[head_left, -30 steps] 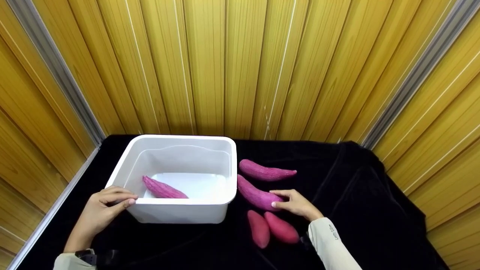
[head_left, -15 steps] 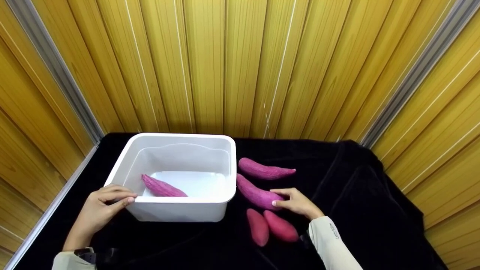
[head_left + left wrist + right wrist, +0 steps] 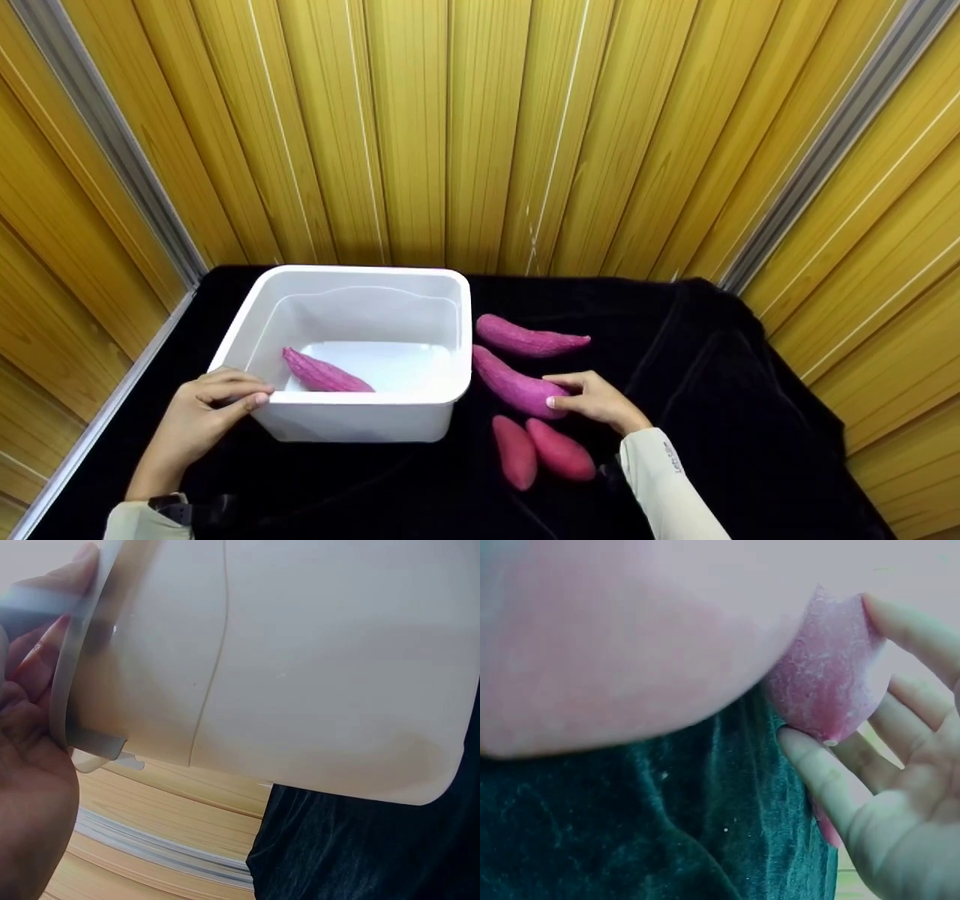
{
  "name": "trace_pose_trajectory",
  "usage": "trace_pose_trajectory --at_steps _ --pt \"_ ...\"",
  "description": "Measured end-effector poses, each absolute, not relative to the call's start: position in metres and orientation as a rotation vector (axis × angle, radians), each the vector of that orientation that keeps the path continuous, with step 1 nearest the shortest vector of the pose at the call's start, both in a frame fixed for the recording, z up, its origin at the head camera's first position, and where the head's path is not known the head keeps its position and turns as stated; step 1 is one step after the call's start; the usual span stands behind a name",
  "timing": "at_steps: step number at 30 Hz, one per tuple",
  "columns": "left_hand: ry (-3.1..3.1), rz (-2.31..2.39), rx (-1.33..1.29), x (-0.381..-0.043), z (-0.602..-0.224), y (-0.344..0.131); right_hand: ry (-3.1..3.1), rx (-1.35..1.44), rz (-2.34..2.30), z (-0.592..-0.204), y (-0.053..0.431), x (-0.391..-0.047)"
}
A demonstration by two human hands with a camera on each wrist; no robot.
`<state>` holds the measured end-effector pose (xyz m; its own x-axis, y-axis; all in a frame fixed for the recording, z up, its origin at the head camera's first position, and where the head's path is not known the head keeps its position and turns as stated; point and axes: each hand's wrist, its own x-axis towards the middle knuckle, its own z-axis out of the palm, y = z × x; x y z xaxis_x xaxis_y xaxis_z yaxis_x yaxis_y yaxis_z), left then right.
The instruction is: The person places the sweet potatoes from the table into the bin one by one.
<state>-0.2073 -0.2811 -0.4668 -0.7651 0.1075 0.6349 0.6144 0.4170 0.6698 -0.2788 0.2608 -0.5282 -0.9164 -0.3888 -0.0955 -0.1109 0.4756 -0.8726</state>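
Note:
My left hand (image 3: pixel 201 412) grips the front left corner of a white plastic tub (image 3: pixel 360 420), its rim between thumb and fingers. The left wrist view shows the tub's outer wall (image 3: pixel 315 675) close up. Inside the tub lies a purple sweet potato (image 3: pixel 326 373). Right of the tub, my right hand (image 3: pixel 596 403) pinches the near right end of another purple sweet potato (image 3: pixel 514 386), whose tip (image 3: pixel 829 690) shows between thumb and fingers in the right wrist view. A third purple sweet potato (image 3: pixel 529 337) lies just behind it.
Two smaller red sweet potatoes (image 3: pixel 516 454) lie side by side in front of the right hand; one fills much of the right wrist view as a blurred pink shape (image 3: pixel 630 645). Black cloth (image 3: pixel 712 420) covers the table. Yellow wood-patterned walls (image 3: pixel 480 135) enclose the back and sides.

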Motion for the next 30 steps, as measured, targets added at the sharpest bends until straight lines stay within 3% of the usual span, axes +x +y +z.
trace_pose_trajectory --at_steps 30 --pt "-2.188 -1.334 -0.575 -0.205 -0.464 -0.279 2.182 -0.174 -1.613 -0.511 0.268 -0.270"
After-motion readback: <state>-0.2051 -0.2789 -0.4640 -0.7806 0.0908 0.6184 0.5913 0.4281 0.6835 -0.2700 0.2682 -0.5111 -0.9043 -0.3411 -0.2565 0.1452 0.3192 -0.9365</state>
